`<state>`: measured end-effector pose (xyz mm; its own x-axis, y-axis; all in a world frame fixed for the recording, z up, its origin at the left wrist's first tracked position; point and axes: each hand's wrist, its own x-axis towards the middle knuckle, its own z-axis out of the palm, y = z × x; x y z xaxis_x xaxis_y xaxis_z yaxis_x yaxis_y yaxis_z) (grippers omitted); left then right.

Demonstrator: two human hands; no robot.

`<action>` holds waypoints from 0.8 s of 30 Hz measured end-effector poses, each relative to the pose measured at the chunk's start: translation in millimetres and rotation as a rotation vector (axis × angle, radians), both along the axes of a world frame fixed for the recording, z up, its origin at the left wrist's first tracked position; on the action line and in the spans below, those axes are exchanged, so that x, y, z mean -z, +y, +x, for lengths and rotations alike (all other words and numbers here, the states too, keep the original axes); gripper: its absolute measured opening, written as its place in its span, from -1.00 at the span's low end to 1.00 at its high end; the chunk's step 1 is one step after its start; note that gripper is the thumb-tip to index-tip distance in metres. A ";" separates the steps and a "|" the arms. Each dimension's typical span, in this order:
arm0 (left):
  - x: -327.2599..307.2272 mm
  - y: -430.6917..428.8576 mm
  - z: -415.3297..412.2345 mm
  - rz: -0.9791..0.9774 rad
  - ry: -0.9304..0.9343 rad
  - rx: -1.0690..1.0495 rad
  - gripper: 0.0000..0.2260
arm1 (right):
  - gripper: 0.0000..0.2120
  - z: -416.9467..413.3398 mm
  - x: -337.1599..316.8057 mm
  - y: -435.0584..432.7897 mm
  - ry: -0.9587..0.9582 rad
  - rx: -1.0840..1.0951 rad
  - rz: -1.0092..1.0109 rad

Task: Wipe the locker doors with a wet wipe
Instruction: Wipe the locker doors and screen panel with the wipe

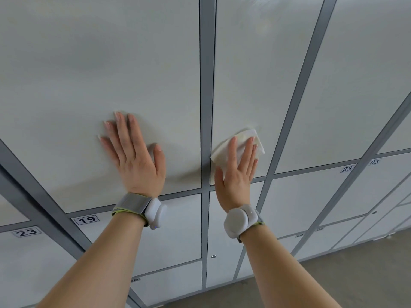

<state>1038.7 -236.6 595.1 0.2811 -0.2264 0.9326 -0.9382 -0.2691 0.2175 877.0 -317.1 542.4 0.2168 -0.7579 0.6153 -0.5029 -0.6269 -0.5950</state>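
right grip (236, 172) is flat, fingers straight and a little spread, pressing the wipe (244, 136) onto the door (249, 70), not curled round it. the wipe is folded, thin and soft. i judge it nearly weightless and damp, likely to bunch or slide out if the pressure eases, so a flat palm over its middle looks like the best hold. it lies under the fingers, poking out past the fingertips and on the thumb side. it sits low on the door, just beside the grey frame (206, 85). left grip (135, 156) is open too, flat on the next door (100, 63), holding nothing.
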 end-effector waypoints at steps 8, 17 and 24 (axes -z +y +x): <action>5.2 -1.7 -1.7 0.009 -0.014 -0.016 -0.44 | -0.26 -11.5 -3.6 1.2 -0.062 -0.007 0.137; 8.5 -4.0 -3.5 0.009 -0.005 -0.018 -0.44 | -0.24 -25.7 19.9 -11.1 -0.055 0.091 0.200; 10.4 -5.8 -4.2 0.010 -0.001 -0.034 -0.43 | -0.33 -30.5 -18.3 -26.5 -0.170 0.084 0.093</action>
